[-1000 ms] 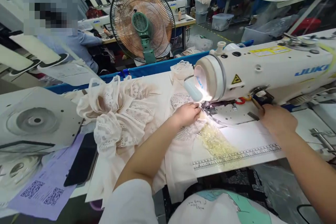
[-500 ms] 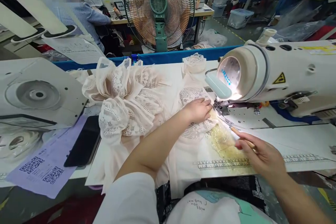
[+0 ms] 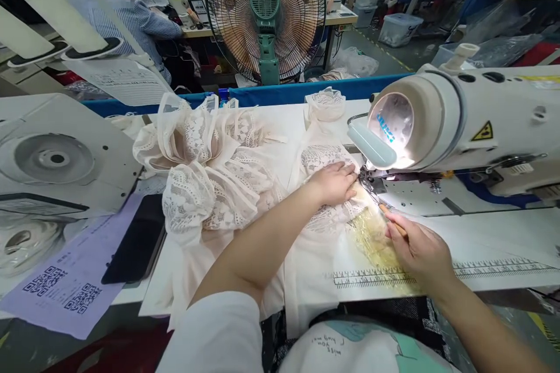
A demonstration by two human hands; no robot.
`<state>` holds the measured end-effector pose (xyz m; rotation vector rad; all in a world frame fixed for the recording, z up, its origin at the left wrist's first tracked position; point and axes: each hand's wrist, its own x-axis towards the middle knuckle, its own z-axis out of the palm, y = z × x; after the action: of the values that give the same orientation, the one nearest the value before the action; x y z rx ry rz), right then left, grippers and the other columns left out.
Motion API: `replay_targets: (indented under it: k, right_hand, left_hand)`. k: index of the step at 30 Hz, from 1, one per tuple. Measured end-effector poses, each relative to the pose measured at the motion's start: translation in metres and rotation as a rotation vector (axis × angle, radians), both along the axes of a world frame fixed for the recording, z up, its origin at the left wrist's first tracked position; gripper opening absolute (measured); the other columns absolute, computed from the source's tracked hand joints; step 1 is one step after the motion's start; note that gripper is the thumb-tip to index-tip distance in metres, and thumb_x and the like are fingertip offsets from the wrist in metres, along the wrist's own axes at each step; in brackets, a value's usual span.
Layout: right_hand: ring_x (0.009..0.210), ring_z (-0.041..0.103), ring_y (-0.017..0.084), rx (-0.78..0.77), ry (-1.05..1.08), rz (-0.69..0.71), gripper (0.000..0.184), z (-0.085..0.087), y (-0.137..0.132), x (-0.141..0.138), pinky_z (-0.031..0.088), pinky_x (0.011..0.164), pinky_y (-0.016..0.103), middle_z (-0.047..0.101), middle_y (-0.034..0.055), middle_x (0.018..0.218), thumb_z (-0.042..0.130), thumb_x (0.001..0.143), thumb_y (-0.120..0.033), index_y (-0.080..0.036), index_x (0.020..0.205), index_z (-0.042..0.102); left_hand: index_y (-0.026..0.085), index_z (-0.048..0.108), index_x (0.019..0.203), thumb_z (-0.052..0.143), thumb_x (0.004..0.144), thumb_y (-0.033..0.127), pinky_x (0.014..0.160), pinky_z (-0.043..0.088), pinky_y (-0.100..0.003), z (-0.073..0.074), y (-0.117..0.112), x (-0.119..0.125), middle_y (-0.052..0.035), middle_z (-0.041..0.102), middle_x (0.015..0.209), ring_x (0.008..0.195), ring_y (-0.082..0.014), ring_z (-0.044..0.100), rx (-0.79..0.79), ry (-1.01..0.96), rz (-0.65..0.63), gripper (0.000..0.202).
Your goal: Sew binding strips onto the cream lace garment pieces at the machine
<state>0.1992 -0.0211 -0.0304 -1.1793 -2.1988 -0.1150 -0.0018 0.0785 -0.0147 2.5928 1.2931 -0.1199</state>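
Observation:
My left hand (image 3: pixel 333 184) lies flat with its fingers stretched out on pale pink lace fabric (image 3: pixel 321 154), just left of the presser foot of the sewing machine (image 3: pixel 420 122). Between the thumb and fingers of my right hand (image 3: pixel 420 250) is a slim wooden-handled awl (image 3: pixel 395 222), pointing up and left towards the needle area. Its thin tip is hard to make out beside the fabric edge. Yellowish tape (image 3: pixel 370 239) covers the table under and beside my right hand.
A heap of lace garments (image 3: pixel 219 169) lies left of my forearm. Further left are a phone (image 3: pixel 136 239), a purple paper (image 3: pixel 65 285) and another machine (image 3: pixel 61 157). A printed ruler (image 3: pixel 490 268) runs along the front edge. A fan (image 3: pixel 265 17) and a seated person (image 3: pixel 144 26) are beyond.
My right hand has moved left with the awl, closer to the needle area. My left hand stays on the lace with little change. The view has shifted slightly.

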Motion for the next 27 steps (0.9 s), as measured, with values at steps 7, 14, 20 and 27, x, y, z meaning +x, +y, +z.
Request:
replay_targets:
  k: [7,14,20,27]
  right_hand:
    - [0.057,0.062,0.015,0.137,-0.111,0.01,0.023,-0.0019,-0.0015,-0.0013,0.045,0.053,0.024,0.07,0.0028,0.069,0.037,0.094,-0.024,-0.015,0.1,0.057]
    - [0.057,0.062,0.015,0.148,-0.137,0.032,0.025,-0.0057,-0.0006,-0.0015,0.044,0.052,0.025,0.069,0.0051,0.068,0.038,0.094,-0.023,-0.011,0.1,0.058]
    - [0.057,0.063,0.016,0.086,-0.131,0.021,0.028,-0.0065,-0.0009,0.0015,0.046,0.052,0.025,0.07,0.0036,0.069,0.035,0.094,-0.025,-0.014,0.103,0.059]
    - [0.057,0.064,0.014,-0.019,-0.026,0.078,0.025,-0.0031,-0.0015,0.0033,0.048,0.05,0.023,0.069,0.0006,0.066,0.036,0.094,-0.024,-0.015,0.107,0.056]
  left_hand:
    - [0.011,0.036,0.137,0.036,0.089,0.044,0.112,0.019,-0.037,0.0008,-0.0012,0.0002,-0.0074,0.031,0.147,0.136,-0.028,0.021,0.016,-0.008,0.007,0.059]
    - [0.009,0.034,0.138,0.038,0.088,0.044,0.112,0.019,-0.037,-0.0018,0.0012,0.0025,-0.0085,0.028,0.148,0.137,-0.0282,0.02,0.031,-0.029,0.044,0.061]
    - [0.01,0.034,0.138,0.039,0.086,0.047,0.112,0.018,-0.037,-0.0011,0.0028,0.0019,-0.0084,0.028,0.148,0.137,-0.0278,0.02,0.025,-0.03,0.043,0.064]
    - [0.01,0.032,0.139,0.039,0.085,0.05,0.112,0.019,-0.037,0.0016,0.0053,-0.0001,-0.0082,0.03,0.147,0.136,-0.0272,0.021,0.018,-0.015,0.049,0.068]
